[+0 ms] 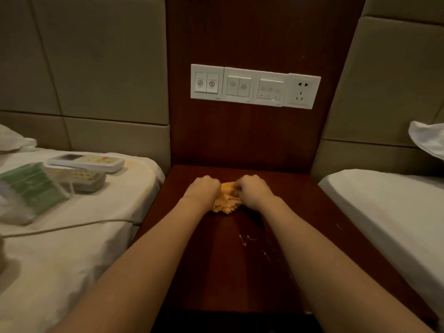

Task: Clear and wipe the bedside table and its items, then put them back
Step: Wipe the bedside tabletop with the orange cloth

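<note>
1. The left hand (204, 188) rests knuckles-up on the bedside table (240, 280), its fingers curled around the left edge of a bunched yellow cloth (227, 200).
2. The right hand (254, 191) sits just beside it and grips the same cloth from the other side. The fingers are curled in and the knuckles nearly meet those of the left hand.
3. Far left, on the white-sheeted left bed (72, 272), lies a clear plastic pack of green sachets (33, 188).
4. Just right of the pack, a white remote control (89, 162) lies across a second, greyer keypad device (89, 181).
5. A pale cable (72, 227) runs across the sheet toward the table's edge.
6. The cloth lies on the dark wooden tabletop, toward its back half, between the two hands.
7. Nearer the camera, whitish smears (247, 239) mark the tabletop.
8. Above the table, on the wooden back panel (252, 140), is a row of white switch plates (240, 85), with a wall socket (301, 91) at its right end.
9. At right stands a second bed (384, 207), with a white pillow (430, 138) at the frame's edge.
</note>
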Motion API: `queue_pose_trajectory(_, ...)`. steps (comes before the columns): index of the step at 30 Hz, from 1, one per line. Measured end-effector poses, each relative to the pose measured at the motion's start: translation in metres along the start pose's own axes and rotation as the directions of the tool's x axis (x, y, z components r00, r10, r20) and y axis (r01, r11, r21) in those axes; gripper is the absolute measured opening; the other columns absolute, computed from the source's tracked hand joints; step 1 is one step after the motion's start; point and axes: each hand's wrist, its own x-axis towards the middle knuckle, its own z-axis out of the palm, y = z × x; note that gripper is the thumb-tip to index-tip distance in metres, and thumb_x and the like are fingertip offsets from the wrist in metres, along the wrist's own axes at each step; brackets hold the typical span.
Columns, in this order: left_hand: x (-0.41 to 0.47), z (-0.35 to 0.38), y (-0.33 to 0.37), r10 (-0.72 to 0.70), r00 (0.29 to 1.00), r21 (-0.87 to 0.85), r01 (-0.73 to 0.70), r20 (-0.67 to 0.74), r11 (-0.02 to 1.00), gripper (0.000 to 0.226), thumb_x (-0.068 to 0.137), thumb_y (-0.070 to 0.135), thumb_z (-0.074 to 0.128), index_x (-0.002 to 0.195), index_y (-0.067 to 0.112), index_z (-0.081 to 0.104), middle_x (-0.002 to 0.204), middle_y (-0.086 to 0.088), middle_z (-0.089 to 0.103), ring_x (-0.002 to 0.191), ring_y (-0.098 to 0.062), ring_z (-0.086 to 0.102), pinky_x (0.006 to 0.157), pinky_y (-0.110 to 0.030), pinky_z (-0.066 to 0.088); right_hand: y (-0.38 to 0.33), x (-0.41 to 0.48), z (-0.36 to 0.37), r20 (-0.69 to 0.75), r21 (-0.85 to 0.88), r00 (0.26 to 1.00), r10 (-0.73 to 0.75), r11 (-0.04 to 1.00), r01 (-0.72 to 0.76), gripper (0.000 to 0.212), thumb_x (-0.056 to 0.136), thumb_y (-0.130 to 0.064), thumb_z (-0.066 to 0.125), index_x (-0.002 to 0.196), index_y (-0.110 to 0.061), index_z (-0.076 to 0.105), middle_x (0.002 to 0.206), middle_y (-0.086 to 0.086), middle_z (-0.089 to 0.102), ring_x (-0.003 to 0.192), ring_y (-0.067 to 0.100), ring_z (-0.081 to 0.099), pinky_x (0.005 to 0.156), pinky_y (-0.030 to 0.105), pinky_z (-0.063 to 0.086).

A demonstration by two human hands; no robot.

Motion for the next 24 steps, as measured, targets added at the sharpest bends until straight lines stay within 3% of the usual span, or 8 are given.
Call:
queue_pose_trajectory(3, 0.030, 0.010, -0.002, -0.019, 1.000, -0.030, 0.018, -0.019, 0.999, 0.030, 0.094, 0.002, 0.042, 0.122, 0.005, 0.053, 0.123, -0.016, 0.053, 0.114, -0.033, 0.054, 0.090, -0.035, 0.047, 0.012, 0.027, 0.002, -0.001, -0.011, 1.000, 0.013, 1.000, -0.013, 0.021, 0.096, -0.017, 0.048, 0.105, -0.013, 0.067, 0.110, 0.011, 0.064, 0.101, 0.029, 0.058, 0.076, 0.032, 0.041)
queue_pose_trajectory(7, 0.069, 0.013, -0.004, -0.003, 1.000, -0.037, 0.003, -0.004, 0.999, 0.040, 0.097, 0.009, 0.039, 0.137, 0.012, 0.044, 0.131, -0.016, 0.049, 0.119, -0.034, 0.050, 0.093, -0.037, 0.046, 0.028, 0.057, 0.001, 0.003, 0.000, 0.999, 0.044, 0.999, -0.044, 0.026, 0.097, -0.015, 0.046, 0.115, -0.015, 0.065, 0.114, 0.010, 0.062, 0.107, 0.029, 0.057, 0.080, 0.032, 0.041)
queue_pose_trajectory(10, 0.093, 0.010, 0.000, 0.028, 0.997, 0.000, -0.028, 0.068, 1.000, 0.050, 0.099, 0.011, 0.037, 0.146, 0.022, 0.029, 0.137, -0.016, 0.042, 0.123, -0.034, 0.046, 0.095, -0.037, 0.044, 0.039, 0.075, 0.001, 0.053, -0.020, 0.997, 0.052, 0.999, -0.051, 0.024, 0.097, -0.012, 0.042, 0.102, -0.014, 0.065, 0.099, 0.008, 0.056, 0.100, 0.029, 0.056, 0.073, 0.031, 0.036)
queue_pose_trajectory(12, 0.107, 0.010, 0.003, 0.038, 0.994, 0.070, -0.046, 0.104, 0.996, 0.048, 0.098, 0.009, 0.038, 0.145, 0.019, 0.032, 0.135, -0.015, 0.044, 0.122, -0.031, 0.048, 0.093, -0.035, 0.045, 0.043, 0.085, 0.000, 0.096, -0.042, 0.994, 0.045, 0.998, -0.041, 0.026, 0.096, -0.007, 0.039, 0.094, -0.018, 0.062, 0.097, 0.008, 0.052, 0.097, 0.030, 0.053, 0.072, 0.031, 0.035)
queue_pose_trajectory(15, 0.120, 0.013, 0.005, 0.049, 0.989, 0.134, -0.068, 0.141, 0.989, 0.041, 0.096, 0.006, 0.042, 0.137, 0.011, 0.040, 0.131, -0.014, 0.048, 0.118, -0.030, 0.051, 0.091, -0.034, 0.046, 0.047, 0.093, -0.001, 0.146, -0.051, 0.989, 0.038, 0.998, -0.031, 0.042, 0.095, -0.008, 0.036, 0.132, -0.022, 0.051, 0.120, 0.013, 0.054, 0.107, 0.031, 0.051, 0.078, 0.032, 0.038)
queue_pose_trajectory(16, 0.121, 0.013, 0.005, 0.049, 0.988, 0.128, -0.068, 0.144, 0.989, 0.041, 0.095, 0.005, 0.043, 0.136, 0.010, 0.041, 0.131, -0.014, 0.049, 0.118, -0.030, 0.050, 0.091, -0.035, 0.046, 0.047, 0.094, -0.002, 0.153, -0.056, 0.987, 0.040, 0.998, -0.031, 0.044, 0.094, -0.009, 0.037, 0.135, -0.022, 0.049, 0.125, 0.013, 0.053, 0.106, 0.029, 0.051, 0.079, 0.032, 0.039)
queue_pose_trajectory(18, 0.119, 0.011, 0.003, 0.064, 0.989, 0.086, -0.076, 0.134, 0.993, 0.043, 0.094, 0.003, 0.045, 0.136, 0.011, 0.042, 0.131, -0.014, 0.050, 0.118, -0.030, 0.051, 0.091, -0.035, 0.046, 0.045, 0.093, -0.003, 0.151, -0.055, 0.988, 0.039, 0.998, -0.031, 0.042, 0.093, -0.008, 0.039, 0.131, -0.021, 0.053, 0.126, 0.013, 0.053, 0.102, 0.028, 0.051, 0.077, 0.032, 0.039)
queue_pose_trajectory(24, 0.100, -0.002, 0.009, 0.035, 0.995, -0.035, -0.031, 0.098, 0.999, 0.042, 0.093, 0.002, 0.046, 0.133, 0.013, 0.051, 0.133, -0.014, 0.049, 0.120, -0.031, 0.050, 0.092, -0.034, 0.046, 0.040, 0.071, -0.011, 0.129, -0.050, 0.990, 0.056, 0.998, -0.050, 0.038, 0.093, -0.010, 0.046, 0.128, -0.021, 0.056, 0.127, 0.010, 0.054, 0.113, 0.028, 0.053, 0.085, 0.032, 0.044)
